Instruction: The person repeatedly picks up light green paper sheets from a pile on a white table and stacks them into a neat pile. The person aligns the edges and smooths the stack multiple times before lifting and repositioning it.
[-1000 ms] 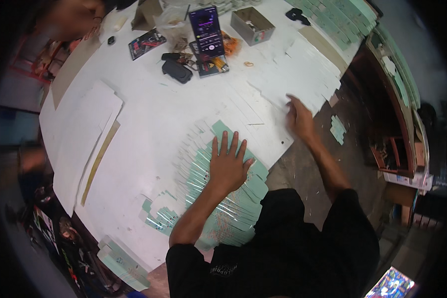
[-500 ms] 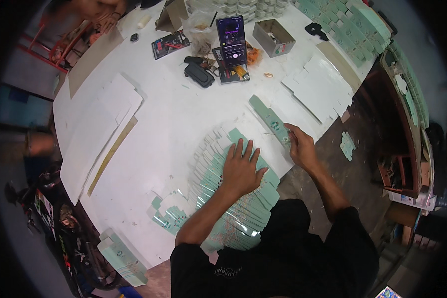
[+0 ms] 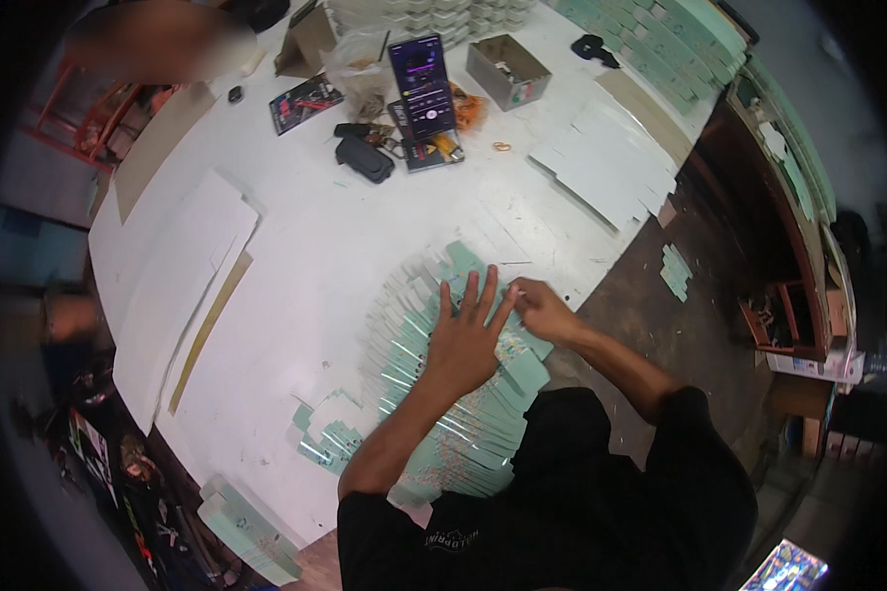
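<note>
Pale green printed carton blanks [image 3: 434, 394] lie overlapped in a fan on the table in front of me, with glossy bands across them. My left hand [image 3: 463, 340] rests on top of the fan, fingers stretched and spread. At the fan's upper right edge, my right hand [image 3: 547, 310] is closed, its thumb and fingers pinching a flat green carton blank [image 3: 514, 340] beside my left fingers. Part of that blank is hidden under the hands. A smaller group of green blanks [image 3: 330, 433] lies left of the fan.
White sheets lie at left [image 3: 182, 286] and right [image 3: 611, 163]. Further back are a propped phone [image 3: 424, 89], a black case [image 3: 365, 158], a metal box [image 3: 508, 74] and stacked green cartons [image 3: 650, 49]. A green bundle [image 3: 246, 532] sits at the lower left edge. Another person is at upper left.
My right hand has moved left to the fan, bringing the green strip from the table's right side with it. My left hand stays on the fan; the whole view has shifted slightly.
</note>
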Available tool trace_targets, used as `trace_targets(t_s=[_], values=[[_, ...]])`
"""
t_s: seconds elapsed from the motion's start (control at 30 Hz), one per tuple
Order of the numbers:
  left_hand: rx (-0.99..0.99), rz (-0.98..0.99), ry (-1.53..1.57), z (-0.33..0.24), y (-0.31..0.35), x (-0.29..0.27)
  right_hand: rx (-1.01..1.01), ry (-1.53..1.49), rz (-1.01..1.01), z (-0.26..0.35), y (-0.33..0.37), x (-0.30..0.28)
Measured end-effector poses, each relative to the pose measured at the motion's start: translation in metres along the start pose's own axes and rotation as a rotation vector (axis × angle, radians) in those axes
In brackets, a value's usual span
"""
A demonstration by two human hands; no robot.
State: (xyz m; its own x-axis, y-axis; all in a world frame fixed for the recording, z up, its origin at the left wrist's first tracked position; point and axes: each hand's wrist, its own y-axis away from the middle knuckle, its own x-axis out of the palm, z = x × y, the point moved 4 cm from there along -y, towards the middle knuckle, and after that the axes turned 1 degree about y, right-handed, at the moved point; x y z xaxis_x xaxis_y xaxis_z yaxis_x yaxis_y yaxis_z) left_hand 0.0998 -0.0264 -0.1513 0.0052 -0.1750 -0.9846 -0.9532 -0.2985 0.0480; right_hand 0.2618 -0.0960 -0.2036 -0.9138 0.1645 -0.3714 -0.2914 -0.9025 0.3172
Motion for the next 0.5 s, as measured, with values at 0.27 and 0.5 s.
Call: trace_targets(t_s=[0.27, 0.5], values=[[0.004, 0.011, 0.334, 0.011, 0.006, -0.003, -0.445, 1.17, -0.866, 0.002, -0.039, -0.15], [-0.02, -0.081, 0.084, -0.001, 0.003, 0.006, -0.327, 0.377, -0.342, 0.018, -0.005, -0.079]])
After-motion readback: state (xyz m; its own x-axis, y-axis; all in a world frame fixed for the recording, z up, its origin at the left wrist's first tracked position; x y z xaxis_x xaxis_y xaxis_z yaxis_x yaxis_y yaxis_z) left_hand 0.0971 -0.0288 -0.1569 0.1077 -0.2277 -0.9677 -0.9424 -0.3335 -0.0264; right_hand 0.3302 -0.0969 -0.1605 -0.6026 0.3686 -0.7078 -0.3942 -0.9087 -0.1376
